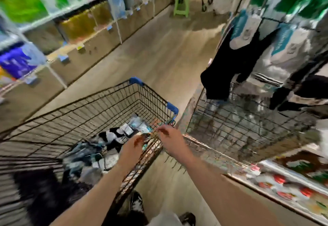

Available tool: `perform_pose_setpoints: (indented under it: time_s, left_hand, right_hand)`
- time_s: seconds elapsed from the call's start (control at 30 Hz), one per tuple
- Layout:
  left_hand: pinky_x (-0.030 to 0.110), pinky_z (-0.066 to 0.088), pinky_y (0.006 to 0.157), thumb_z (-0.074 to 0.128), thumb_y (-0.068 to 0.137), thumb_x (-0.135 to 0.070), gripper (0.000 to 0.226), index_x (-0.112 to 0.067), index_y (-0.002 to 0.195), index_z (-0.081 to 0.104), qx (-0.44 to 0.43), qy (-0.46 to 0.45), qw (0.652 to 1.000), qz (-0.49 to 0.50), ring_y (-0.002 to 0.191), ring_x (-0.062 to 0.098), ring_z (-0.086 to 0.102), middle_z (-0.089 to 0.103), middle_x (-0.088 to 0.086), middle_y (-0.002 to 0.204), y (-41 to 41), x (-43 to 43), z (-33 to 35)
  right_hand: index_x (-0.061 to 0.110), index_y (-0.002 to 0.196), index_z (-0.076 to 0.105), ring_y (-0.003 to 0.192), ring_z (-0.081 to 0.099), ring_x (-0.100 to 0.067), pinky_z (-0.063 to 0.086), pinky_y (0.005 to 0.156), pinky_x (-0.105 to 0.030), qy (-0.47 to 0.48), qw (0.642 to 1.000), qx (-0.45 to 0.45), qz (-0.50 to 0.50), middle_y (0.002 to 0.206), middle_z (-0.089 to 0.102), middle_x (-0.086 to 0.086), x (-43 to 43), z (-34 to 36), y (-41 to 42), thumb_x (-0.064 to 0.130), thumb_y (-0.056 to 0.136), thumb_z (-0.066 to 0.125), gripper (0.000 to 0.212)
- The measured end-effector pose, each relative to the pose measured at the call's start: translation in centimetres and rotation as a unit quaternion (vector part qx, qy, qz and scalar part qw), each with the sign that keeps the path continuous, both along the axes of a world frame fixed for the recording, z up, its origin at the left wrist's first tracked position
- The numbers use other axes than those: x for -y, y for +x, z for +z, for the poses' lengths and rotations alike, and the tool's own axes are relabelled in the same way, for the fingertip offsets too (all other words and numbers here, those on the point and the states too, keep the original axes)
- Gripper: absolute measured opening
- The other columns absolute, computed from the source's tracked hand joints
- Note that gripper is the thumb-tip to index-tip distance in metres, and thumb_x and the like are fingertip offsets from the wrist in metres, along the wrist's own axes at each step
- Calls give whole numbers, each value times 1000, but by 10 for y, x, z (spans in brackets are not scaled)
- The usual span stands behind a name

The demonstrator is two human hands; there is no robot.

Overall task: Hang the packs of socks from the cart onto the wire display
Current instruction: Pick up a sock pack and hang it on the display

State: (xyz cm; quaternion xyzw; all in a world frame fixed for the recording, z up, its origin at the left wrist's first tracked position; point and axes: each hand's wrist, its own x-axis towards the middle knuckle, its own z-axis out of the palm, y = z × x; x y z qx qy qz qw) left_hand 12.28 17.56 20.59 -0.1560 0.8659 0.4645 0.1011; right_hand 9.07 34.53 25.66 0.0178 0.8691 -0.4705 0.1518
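Black wire makes up the cart point(99, 105), whose basket runs lengthwise from about seven o'clock to one o'clock, and the packs of socks point(113, 137) lie heaped on its floor. Both hands reach over the basket's right-hand rim: the left hand point(136, 143) sits nearer the heap, with the nearest packs just beyond it toward eleven o'clock, while the right hand point(167, 134) hovers at the rim near the blue corner cap point(173, 108). Motion blur smears the fingers, so how far either hand is open, and whether either grips a pack, I cannot tell. Judging by position, the left hand is better placed for the pick. The wire display point(248, 122) stands off at three o'clock, with hung socks point(236, 62) above it, so a lifted pack must travel rightward across the rim.
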Motion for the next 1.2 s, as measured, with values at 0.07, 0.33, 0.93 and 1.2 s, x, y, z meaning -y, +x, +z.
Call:
perform_pose_setpoints:
  time_s: [0.07,0.33,0.93,1.2]
  left_hand:
    - [28,43,79,52,99,-24,24,-23,121,61,41,-6,999,10,97,16,61,66,-2,102,1,33,-23]
    - [32,45,76,56,100,-26,19,-18,115,65,159,35,983,81,97,27,63,66,5,101,-12,130,-115]
    - [18,44,83,48,104,-22,28,-22,127,63,162,171,951,201,108,7,58,64,-9,120,-131,188,-281]
    - [28,44,102,54,102,-20,32,-14,132,63,173,170,951,192,121,14,57,63,0,130,-147,185,-332]
  right_hand:
    - [17,115,72,98,64,-22,47,82,-30,27,997,39,56,111,72,-7,41,-20,-11,18,97,58,22]
    - [1,113,66,72,53,-18,42,56,-22,-62,962,262,-50,88,60,-8,152,-102,-68,0,96,56,20]
    - [9,149,42,137,44,-25,36,101,-22,50,962,267,-30,148,45,-8,267,-331,-184,19,92,67,63]
    - [37,155,25,145,19,-27,19,114,-49,252,946,193,68,156,35,-1,255,-388,-188,41,88,70,81]
